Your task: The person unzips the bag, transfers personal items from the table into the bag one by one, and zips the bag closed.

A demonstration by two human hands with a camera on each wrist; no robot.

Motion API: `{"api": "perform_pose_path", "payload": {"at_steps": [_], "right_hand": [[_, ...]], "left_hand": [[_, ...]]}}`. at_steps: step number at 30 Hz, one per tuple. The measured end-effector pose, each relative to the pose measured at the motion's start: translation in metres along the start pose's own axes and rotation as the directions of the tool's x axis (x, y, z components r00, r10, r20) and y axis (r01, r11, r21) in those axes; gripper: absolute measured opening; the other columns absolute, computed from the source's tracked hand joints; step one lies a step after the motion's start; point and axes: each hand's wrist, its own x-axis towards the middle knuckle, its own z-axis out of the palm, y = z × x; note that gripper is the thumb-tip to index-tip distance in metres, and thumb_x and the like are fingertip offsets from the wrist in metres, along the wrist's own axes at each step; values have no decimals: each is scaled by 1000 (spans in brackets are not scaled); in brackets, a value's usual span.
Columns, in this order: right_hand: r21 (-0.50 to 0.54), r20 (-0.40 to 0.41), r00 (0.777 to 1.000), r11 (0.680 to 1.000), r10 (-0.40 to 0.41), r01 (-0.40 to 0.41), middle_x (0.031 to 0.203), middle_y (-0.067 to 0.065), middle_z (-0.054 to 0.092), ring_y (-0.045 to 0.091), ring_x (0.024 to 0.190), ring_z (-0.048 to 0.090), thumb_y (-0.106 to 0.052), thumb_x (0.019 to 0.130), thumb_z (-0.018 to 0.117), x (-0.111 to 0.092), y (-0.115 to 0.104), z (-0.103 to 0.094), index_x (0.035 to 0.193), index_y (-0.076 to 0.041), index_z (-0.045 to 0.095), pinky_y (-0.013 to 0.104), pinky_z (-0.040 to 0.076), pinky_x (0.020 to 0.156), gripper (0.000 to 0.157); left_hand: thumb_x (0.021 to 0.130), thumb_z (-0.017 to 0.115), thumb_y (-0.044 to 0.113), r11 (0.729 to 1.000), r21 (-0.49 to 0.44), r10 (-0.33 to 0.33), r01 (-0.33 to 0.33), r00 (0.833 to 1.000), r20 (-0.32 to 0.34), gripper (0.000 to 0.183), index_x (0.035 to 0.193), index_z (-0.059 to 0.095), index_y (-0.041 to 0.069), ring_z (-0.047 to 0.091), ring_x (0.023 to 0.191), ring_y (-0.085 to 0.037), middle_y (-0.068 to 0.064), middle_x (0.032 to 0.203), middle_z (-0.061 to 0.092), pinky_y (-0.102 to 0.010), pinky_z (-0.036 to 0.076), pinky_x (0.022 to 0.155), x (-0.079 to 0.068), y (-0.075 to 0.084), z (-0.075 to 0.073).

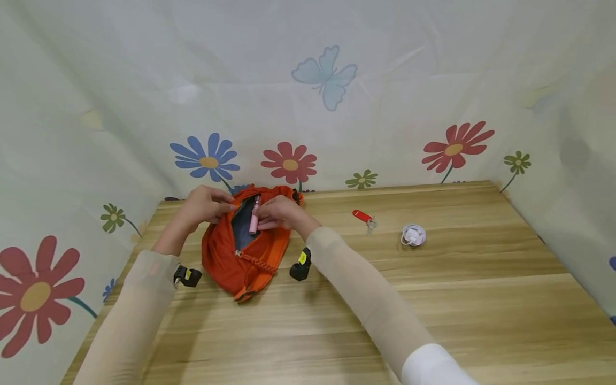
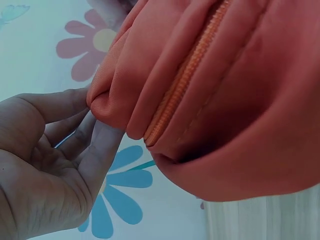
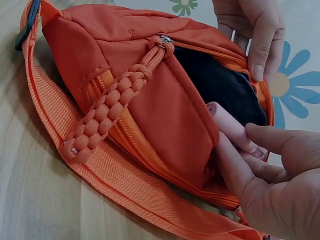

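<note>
An orange-red waist bag [image 1: 221,256] lies on the table with its main zip undone, showing a dark lining [image 3: 217,82]. My left hand [image 1: 204,206] pinches the fabric at the far left edge of the opening; the left wrist view shows thumb and fingers [image 2: 65,107] on the bag's corner. In my right hand [image 1: 281,212] is a slim pink tube [image 1: 253,222], pinched between thumb and fingers at the mouth of the bag. The right wrist view shows the tube [image 3: 230,125] lying across the opening, fingers against the bag's front panel. A braided zip pull [image 3: 110,107] hangs from the slider.
A key with a red tag [image 1: 363,216] lies on the wooden table [image 1: 433,310] to the right of the bag. Beyond it sits a coiled white cable with a plug [image 1: 413,235]. A flower-printed curtain [image 1: 385,107] hangs behind the table and along its sides.
</note>
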Motion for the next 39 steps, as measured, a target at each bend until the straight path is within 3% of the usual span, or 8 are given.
{"api": "perform_pose_path", "payload": {"at_steps": [5, 10, 18, 30, 35, 39], "right_hand": [[-6, -31, 999, 999, 43, -43, 89, 15, 72, 31, 95, 72, -5, 97, 68, 3, -6, 0, 105, 9, 73, 44, 52, 99, 16], [14, -46, 997, 998, 59, -59, 90, 18, 74, 36, 110, 69, -4, 95, 70, 6, -12, 4, 98, 8, 74, 41, 52, 99, 13], [93, -72, 997, 996, 22, -16, 106, 23, 74, 38, 119, 63, -2, 96, 69, 6, -12, 4, 112, 11, 72, 45, 48, 104, 21], [129, -41, 999, 992, 6, -1, 130, 30, 61, 40, 124, 59, 2, 97, 65, 2, -9, 5, 125, 12, 65, 42, 48, 104, 30], [113, 49, 999, 994, 3, -9, 138, 31, 56, 40, 130, 55, -2, 102, 59, 3, -9, 0, 134, 13, 57, 44, 44, 108, 36], [190, 101, 995, 981, 19, -38, 144, 30, 51, 40, 134, 51, -4, 105, 52, 7, -8, 0, 140, 12, 53, 43, 42, 111, 38]], "left_hand": [[98, 67, 13, 1000, 0, 6, -6, 1000, -9, 28, 121, 70, -4, 65, 75, -19, -21, 109, 69, -31, 60, 67, -1, 5, 1], [98, 67, 13, 1000, -5, 5, -5, 1000, -16, 28, 121, 70, -3, 66, 77, -20, -22, 112, 66, -32, 61, 67, -3, 9, 1], [98, 68, 14, 1000, 24, 14, -13, 1000, -24, 29, 121, 71, -3, 65, 79, -22, -22, 114, 65, -32, 61, 69, -5, 18, 1], [99, 66, 16, 1000, 6, 22, -22, 1000, -18, 29, 123, 71, -1, 66, 81, -23, -22, 117, 65, -33, 61, 69, -8, 17, 0], [100, 66, 15, 1000, 8, 28, -27, 999, -17, 30, 123, 70, -2, 67, 83, -23, -23, 118, 65, -33, 61, 69, -8, 17, 1], [100, 66, 15, 1000, 7, 27, -27, 1000, -12, 30, 124, 70, -3, 68, 81, -21, -23, 118, 65, -33, 61, 69, -9, 14, 1]]}}
